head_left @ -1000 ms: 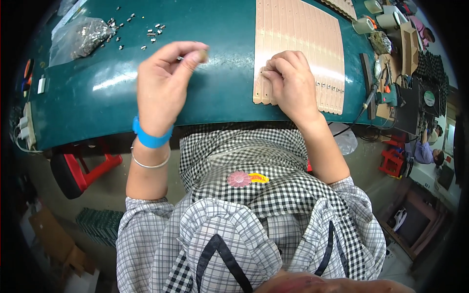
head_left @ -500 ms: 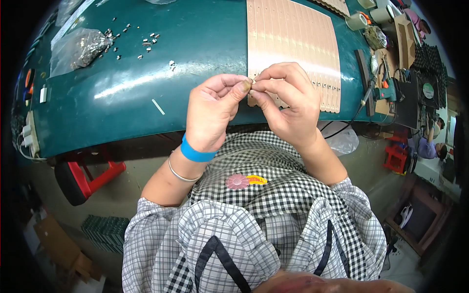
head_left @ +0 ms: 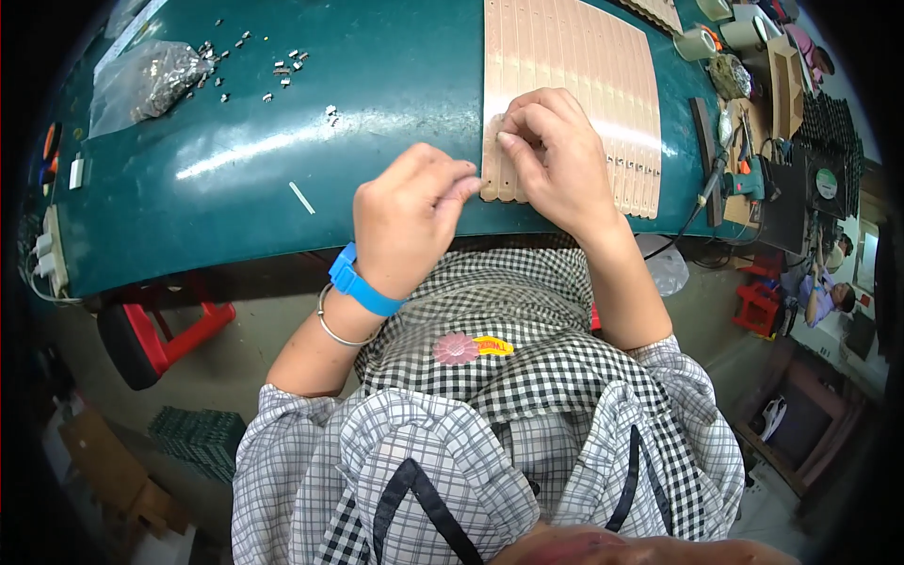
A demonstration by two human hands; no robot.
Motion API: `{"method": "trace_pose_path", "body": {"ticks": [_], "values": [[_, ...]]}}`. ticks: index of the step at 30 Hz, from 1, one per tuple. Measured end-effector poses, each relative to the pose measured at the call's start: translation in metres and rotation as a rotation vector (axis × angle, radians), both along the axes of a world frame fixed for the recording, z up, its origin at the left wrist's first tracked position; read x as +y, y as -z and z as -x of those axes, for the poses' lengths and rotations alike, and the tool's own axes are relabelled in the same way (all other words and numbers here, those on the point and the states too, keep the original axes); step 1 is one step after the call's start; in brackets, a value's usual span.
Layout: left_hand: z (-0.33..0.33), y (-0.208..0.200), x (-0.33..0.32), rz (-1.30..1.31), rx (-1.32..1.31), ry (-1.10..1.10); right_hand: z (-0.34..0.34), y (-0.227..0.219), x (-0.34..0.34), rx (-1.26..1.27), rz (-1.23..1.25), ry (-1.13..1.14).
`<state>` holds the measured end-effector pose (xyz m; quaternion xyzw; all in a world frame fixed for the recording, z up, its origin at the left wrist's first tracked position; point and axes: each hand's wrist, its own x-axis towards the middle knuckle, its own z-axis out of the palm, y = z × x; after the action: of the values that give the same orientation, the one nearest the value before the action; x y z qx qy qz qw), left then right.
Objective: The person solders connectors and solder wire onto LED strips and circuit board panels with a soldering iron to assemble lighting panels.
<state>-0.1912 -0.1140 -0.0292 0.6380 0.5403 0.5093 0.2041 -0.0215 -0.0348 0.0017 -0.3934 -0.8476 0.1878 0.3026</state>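
My right hand [head_left: 561, 158] is over a tan panel of long joined strips [head_left: 574, 56], its thumb and fingertips pinched close to the panel's left strip. Anything between those fingertips is too small or too hidden to make out. Just left of the panel's lower left corner is my left hand [head_left: 410, 212], thumb and forefinger drawn together with the tips close to that corner. Whatever it may grip cannot be made out either. Small dark-and-silver parts [head_left: 633, 167] sit in a row on the panel's lower right strips.
A clear plastic bag of small metal parts [head_left: 162, 79] lies at the far left of the green table [head_left: 377, 56], with several loose parts [head_left: 282, 70] beside it. A thin white strip [head_left: 301, 198] lies nearer. Rolls of tape [head_left: 695, 44] and a teal-handled tool [head_left: 747, 181] are on the right.
My hands, fingertips together before, have come apart. The right hand has moved up over the panel's left strips; the left has turned and dropped slightly to the left.
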Motion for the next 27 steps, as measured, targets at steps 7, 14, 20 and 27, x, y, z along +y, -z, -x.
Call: {"method": "trace_pose_path", "body": {"ticks": [7, 14, 20, 27], "values": [[-0.0070, 0.0004, -0.0057, 0.068, 0.199, -0.007, 0.0031, 0.0074, 0.0039, -0.100, -0.078, -0.029], [-0.0074, 0.0012, -0.0070, 0.049, 0.232, -0.010, 0.0059, 0.0041, 0.0026, -0.142, -0.082, -0.004], [-0.0072, 0.0024, -0.0065, 0.031, 0.217, -0.004, 0.0067, 0.0039, 0.0031, -0.157, -0.107, -0.007], [-0.0073, 0.0026, -0.0080, 0.055, 0.219, -0.007, 0.0086, 0.0051, 0.0036, -0.148, -0.113, -0.010]]}}
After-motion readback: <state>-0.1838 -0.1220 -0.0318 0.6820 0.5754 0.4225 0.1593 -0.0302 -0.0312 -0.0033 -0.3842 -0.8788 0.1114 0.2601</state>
